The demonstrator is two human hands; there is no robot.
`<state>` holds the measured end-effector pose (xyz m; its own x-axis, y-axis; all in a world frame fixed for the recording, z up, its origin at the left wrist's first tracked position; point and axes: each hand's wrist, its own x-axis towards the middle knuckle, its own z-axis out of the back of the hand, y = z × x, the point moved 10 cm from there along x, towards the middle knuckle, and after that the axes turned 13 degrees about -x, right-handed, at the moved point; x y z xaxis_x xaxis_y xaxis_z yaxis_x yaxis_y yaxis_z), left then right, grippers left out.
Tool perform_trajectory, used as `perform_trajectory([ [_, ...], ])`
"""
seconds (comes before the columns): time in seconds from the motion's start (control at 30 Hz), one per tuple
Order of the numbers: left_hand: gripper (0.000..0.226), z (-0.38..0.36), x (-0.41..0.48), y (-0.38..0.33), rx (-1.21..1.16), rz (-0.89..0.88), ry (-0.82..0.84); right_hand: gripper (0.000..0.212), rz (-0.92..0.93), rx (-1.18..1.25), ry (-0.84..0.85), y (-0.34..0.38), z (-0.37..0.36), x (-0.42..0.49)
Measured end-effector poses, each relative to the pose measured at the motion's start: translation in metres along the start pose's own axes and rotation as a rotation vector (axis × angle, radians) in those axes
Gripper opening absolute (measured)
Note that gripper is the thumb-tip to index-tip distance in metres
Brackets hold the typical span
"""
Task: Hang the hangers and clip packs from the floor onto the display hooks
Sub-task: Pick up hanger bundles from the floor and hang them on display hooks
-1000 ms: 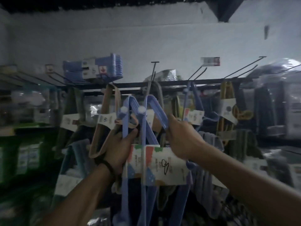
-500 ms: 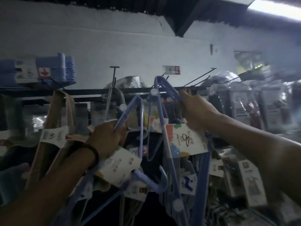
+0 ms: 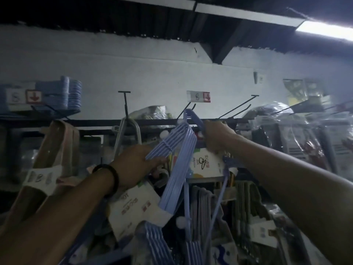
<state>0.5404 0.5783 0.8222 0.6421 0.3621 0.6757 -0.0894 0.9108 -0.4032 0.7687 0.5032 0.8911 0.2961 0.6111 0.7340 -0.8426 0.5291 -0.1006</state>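
My left hand (image 3: 133, 165) grips a bundle of blue plastic hangers (image 3: 177, 150) with a white paper label (image 3: 137, 211), tilted with its hook end up to the right. My right hand (image 3: 217, 136) holds a second blue hanger bundle (image 3: 193, 119) by its hook, raised to a black display hook (image 3: 186, 109) under a small price tag (image 3: 198, 96). Its label (image 3: 206, 163) hangs just below my right hand. Whether the hanger hook sits on the display hook is hidden.
A black rail (image 3: 107, 122) carries several wire hooks; a bare one (image 3: 236, 108) sticks out to the right and another (image 3: 125, 104) stands left. Beige hangers (image 3: 57, 146) hang at left, bagged goods (image 3: 298, 134) at right, blue hangers (image 3: 66, 94) on the upper shelf.
My right hand lifted its hanger bundle higher and up to the display hook. My left hand's bundle swung up and right, closer to the right one. The view tilted upward.
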Motion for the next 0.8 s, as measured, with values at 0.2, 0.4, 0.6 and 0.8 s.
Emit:
perform_trajectory([
  [0.2,0.052,-0.018,0.033,0.000,-0.049,0.017,-0.018,0.019,-0.136,0.069,-0.320,-0.026,0.002,0.019],
  [0.4,0.055,-0.036,0.062,0.006,0.007,0.052,-0.050,0.021,-0.120,0.137,-0.427,-0.035,-0.004,0.032],
  [0.6,0.040,-0.045,0.077,0.011,0.139,0.092,-0.085,0.028,-0.122,0.194,-0.287,-0.032,-0.050,0.057],
  [0.8,0.010,-0.036,0.071,0.028,0.062,0.139,-0.189,0.037,-0.088,0.186,-0.186,-0.005,-0.095,0.089],
])
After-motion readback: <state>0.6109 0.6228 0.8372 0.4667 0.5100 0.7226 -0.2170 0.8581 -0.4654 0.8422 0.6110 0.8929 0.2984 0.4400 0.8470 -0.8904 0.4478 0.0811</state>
